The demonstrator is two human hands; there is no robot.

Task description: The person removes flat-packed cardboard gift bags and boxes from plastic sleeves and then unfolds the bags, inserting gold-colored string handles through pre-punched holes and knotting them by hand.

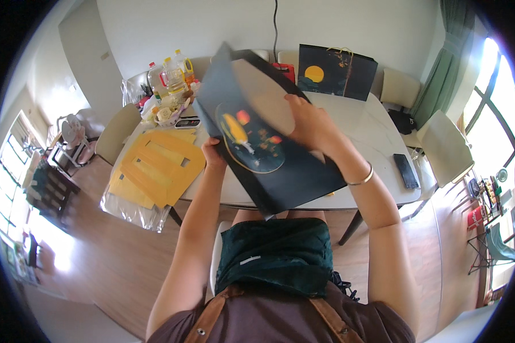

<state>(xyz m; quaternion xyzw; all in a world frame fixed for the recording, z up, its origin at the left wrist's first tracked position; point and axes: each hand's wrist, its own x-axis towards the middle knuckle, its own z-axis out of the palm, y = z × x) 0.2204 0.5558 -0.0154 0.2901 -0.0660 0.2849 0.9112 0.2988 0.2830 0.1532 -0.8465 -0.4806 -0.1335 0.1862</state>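
Observation:
Above the front of the table I hold a dark paper gift bag, tilted, with a painted oval of flowers and a yellow bird on its face. My left hand pinches its left edge, thumb on the printed side. Over the bag's right side lies my right hand, its fingers bent against the beige surface near the opening; the fingertips are partly hidden. Farther back stands a similar dark gift bag, upright, with a yellow disc and a cord handle.
Yellow card sheets with cut-outs lie at the table's left, above clear plastic wrap hanging over the edge. Bottles and artificial-looking flowers crowd the back left. A black phone lies at the right edge. Chairs surround the table.

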